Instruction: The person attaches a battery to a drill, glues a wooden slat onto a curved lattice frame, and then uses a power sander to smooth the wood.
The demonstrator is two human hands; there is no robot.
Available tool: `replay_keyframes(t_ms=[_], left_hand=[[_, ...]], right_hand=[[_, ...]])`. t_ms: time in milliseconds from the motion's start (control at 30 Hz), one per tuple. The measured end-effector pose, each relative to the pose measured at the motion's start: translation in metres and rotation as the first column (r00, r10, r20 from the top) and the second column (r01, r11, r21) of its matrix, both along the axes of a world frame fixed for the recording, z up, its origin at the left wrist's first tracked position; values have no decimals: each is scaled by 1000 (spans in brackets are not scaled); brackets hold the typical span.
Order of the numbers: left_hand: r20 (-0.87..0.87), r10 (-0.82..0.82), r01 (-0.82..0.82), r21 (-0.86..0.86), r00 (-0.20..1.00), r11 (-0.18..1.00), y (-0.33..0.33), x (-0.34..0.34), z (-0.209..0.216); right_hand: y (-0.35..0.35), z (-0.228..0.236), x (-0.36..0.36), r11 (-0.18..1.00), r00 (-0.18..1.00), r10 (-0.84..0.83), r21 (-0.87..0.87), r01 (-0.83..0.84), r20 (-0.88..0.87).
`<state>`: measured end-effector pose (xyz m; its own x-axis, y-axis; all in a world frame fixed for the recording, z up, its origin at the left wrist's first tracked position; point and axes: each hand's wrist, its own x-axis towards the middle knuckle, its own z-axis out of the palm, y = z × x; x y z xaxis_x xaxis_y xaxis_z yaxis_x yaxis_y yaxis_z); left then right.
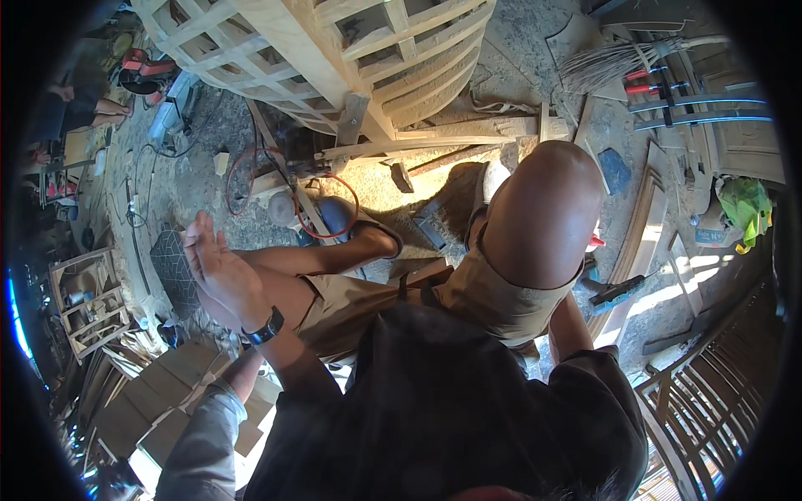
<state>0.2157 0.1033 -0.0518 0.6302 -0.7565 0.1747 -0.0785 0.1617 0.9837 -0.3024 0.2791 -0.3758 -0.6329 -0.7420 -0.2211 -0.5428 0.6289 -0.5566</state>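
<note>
My left hand (219,274) is raised over my bent left knee, fingers stretched out and nothing in it. A dark watch (266,326) is on that wrist. My right forearm (570,327) goes down behind my raised right thigh, which hides the right hand. In front of me stands a large wooden frame (322,58) of curved, crossing slats, apart from my left hand. Between my feet lie a small dark wood piece (401,177) and a dark, angular object (430,230) on sawdust. A thin red hose (355,194) loops near my left foot.
Someone's grey sleeve (200,438) shows at lower left; another person's leg (111,108) is far left. Around me lie a red power tool (142,71), a twig broom (606,63), red clamps (642,88), long boards (639,217), a dark tool (620,290) and stacked panels (154,388).
</note>
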Motion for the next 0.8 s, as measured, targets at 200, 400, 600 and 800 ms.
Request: replay_keyframes(t_ms=[200,400,600,800], left_hand=[[-79,-50,53,47,996,997,-11,-31,-6],[102,-135,127,79,986,989,9,-21,10],[101,-31,23,76,994,997,-2,-22,27],[220,-126,111,78,967,991,-3,15,34]], right_hand=[[-37,-16,16,993,988,111,-42,-108,105],[-74,-34,28,979,920,204,-46,-200,335],[-60,-36,13,996,846,62,18,-84,529],[-35,-53,20,990,988,-140,14,139,61]])
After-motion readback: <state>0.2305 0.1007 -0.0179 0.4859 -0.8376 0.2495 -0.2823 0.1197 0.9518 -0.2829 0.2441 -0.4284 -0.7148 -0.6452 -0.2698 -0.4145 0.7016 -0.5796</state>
